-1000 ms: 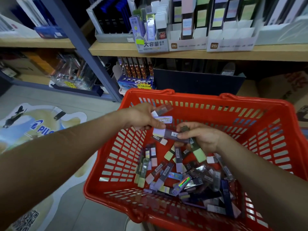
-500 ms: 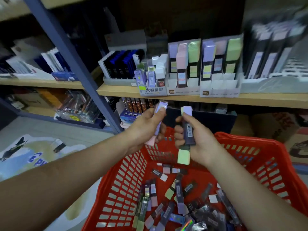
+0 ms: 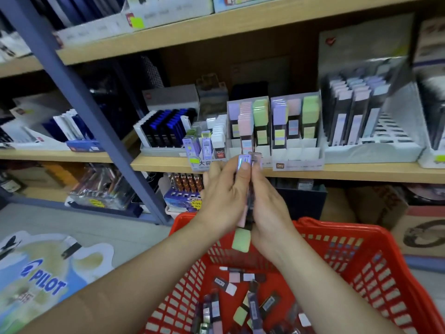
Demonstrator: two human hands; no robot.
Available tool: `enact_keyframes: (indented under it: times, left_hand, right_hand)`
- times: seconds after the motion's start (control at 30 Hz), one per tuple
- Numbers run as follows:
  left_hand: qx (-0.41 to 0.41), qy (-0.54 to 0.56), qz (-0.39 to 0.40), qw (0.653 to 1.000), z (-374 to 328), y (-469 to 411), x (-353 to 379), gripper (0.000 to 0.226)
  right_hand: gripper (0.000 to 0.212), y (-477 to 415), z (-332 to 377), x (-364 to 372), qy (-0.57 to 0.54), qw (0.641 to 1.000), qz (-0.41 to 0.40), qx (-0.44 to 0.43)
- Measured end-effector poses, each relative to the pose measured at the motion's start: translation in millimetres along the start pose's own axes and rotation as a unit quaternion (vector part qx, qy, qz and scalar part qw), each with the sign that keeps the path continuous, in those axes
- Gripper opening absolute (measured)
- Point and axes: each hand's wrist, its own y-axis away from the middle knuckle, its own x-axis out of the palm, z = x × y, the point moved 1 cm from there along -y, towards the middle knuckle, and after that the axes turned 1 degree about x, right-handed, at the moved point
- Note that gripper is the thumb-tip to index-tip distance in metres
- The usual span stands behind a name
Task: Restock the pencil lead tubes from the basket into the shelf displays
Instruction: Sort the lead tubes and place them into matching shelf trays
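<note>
Half a second ago our hands were apart; now our left hand (image 3: 224, 201) and right hand (image 3: 267, 206) press together, fingers curled round the dark pencil lead tubes (image 3: 248, 162), upright above the red plastic basket (image 3: 337, 231), before the white cardboard shelf display (image 3: 297, 162).

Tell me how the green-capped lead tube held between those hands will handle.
The green-capped lead tube is probably stiff and light, since it looks like a slim, hard case. Its smooth sides may slip in a loose pinch. Its flat faces make rolling unlikely.
</note>
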Motion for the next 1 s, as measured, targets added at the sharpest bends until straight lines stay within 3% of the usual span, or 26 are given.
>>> enact_keyframes:
  times: [0.07, 0.17, 0.27, 0.37, 0.53, 0.7, 0.77, 0.9, 1.0]
  left_hand:
    - [0.006, 0.092, 0.027, 0.995, -7, -2, -6, 0.048]
    - [-0.058, 0.277, 0.034, 0.958, -18, -1, -17, 0.031]
    - [-0.095, 0.346, 0.023, 0.933, -19, -7, -30, 0.024]
    - [-0.096, 0.358, 0.025, 0.929, -24, -12, -46, 0.012]
    - [-0.077, 0.326, 0.071, 0.939, -23, -12, -62, 0.018]
    - [-0.114, 0.374, -0.004, 0.920, -14, -2, -56, 0.010]
    - [-0.123, 0.364, 0.000, 0.923, -10, 3, -53, 0.012]
    - [-0.076, 0.231, 0.093, 0.966, -11, 6, -56, 0.017]
    - [-0.007, 0.141, 0.163, 0.977, -17, 2, -59, 0.045]
  right_hand:
    - [0.031, 1, 5, 0, -0.027, 0.999, 0.014, 0.010]
    - [0.033, 3, 15, -2, -0.004, 0.998, 0.054, 0.026]
    - [0.031, 5, 29, -7, 0.053, 0.994, 0.095, 0.031]
    - [0.028, 5, 38, -10, 0.069, 0.990, 0.119, 0.030]
    - [0.036, -3, 47, -13, 0.093, 0.991, 0.097, 0.021]
    - [0.034, -3, 57, -12, 0.102, 0.989, 0.110, 0.004]
    - [0.028, -7, 59, -14, 0.136, 0.987, 0.083, -0.022]
    - [0.021, -15, 58, -12, 0.186, 0.979, 0.038, -0.071]
    - [0.023, -19, 53, 2, 0.228, 0.968, 0.056, -0.085]
